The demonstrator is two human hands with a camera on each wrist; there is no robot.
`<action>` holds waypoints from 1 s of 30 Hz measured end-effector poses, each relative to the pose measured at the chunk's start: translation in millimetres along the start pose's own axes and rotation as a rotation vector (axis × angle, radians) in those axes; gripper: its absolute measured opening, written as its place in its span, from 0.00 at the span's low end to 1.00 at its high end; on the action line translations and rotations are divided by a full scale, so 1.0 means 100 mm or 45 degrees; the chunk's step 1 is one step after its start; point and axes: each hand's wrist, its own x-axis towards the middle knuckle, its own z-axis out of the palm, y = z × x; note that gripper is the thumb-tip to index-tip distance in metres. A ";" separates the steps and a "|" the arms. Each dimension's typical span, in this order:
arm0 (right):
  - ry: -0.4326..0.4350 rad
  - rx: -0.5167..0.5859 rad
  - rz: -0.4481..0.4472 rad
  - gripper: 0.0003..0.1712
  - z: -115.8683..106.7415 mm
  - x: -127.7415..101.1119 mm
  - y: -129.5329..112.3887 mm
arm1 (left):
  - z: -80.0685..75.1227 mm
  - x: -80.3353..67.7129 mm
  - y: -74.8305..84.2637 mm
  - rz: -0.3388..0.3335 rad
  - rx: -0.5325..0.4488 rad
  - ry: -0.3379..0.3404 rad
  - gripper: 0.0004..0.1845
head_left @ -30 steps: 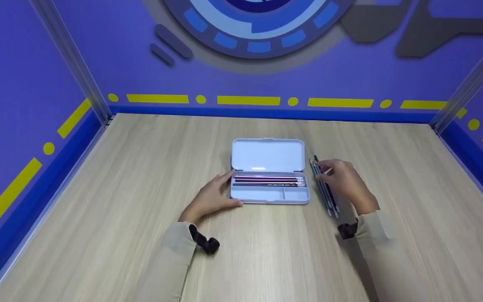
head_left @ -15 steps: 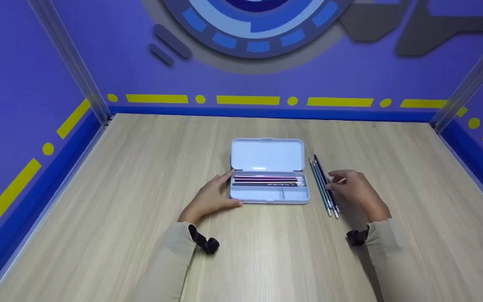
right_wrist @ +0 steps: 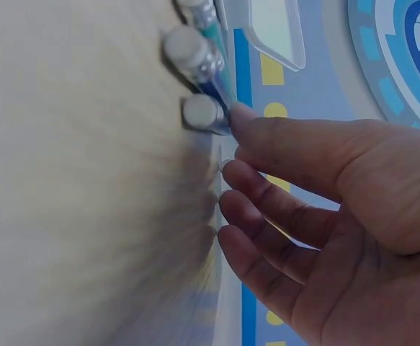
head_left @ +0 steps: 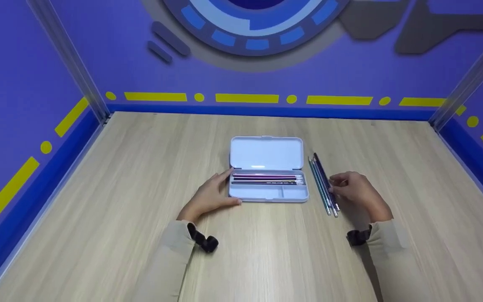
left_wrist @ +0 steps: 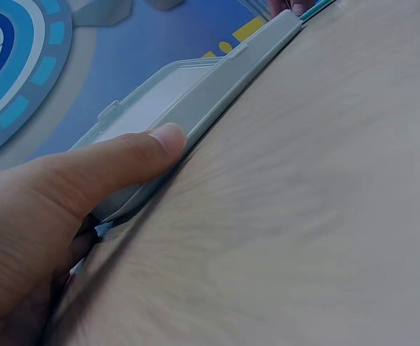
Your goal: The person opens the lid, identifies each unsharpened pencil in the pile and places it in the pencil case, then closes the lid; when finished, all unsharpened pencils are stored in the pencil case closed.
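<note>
A pale blue-white pencil case point(head_left: 258, 193) lies with its lid point(head_left: 266, 153) raised at the back. Several pencils point(head_left: 264, 179) rest lengthwise in its rear compartment. My left hand point(head_left: 208, 197) grips the case's left end, its thumb pressed along the front wall point(left_wrist: 217, 86) and the other fingers around the far side. Just right of the case, several teal and dark pencils point(head_left: 320, 184) lie side by side, eraser ends toward me. At their right edge is my right hand point(head_left: 357, 191), its thumb tip touching the nearest dark pencil point(right_wrist: 204, 113) and its other fingers loosely bent.
The case's front part has a long compartment and a small one point(head_left: 295, 192) at the right. A wooden tabletop point(head_left: 266, 251) spreads under everything. Blue printed panels point(head_left: 258, 79) enclose it at the back and sides. Each wrist wears a black strap with a camera point(head_left: 210, 244).
My right hand has shifted right and toward me, from the upper part of the loose pencils to their right side. My left hand stays on the case.
</note>
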 end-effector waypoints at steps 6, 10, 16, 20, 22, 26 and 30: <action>0.023 -0.030 -0.025 0.24 0.01 0.01 0.00 | -0.01 0.00 -0.01 0.030 0.003 0.004 0.56; 0.022 -0.029 -0.029 0.23 0.01 0.01 0.01 | -0.01 0.00 0.00 0.043 0.001 0.007 0.56; 0.000 -0.046 0.010 0.23 -0.01 -0.01 0.02 | -0.01 0.00 0.01 0.038 0.005 0.008 0.55; -0.004 -0.057 0.046 0.22 -0.02 -0.02 0.02 | -0.01 0.01 0.01 0.033 0.011 0.007 0.55; -0.003 -0.054 0.045 0.22 -0.03 -0.02 0.02 | -0.01 0.01 0.01 0.031 0.007 0.005 0.55; 0.007 -0.054 0.036 0.21 -0.03 -0.02 0.02 | -0.01 0.01 0.01 0.025 0.001 0.003 0.56; 0.023 -0.036 0.029 0.20 -0.04 -0.02 0.03 | -0.01 0.00 0.01 0.027 -0.002 0.002 0.56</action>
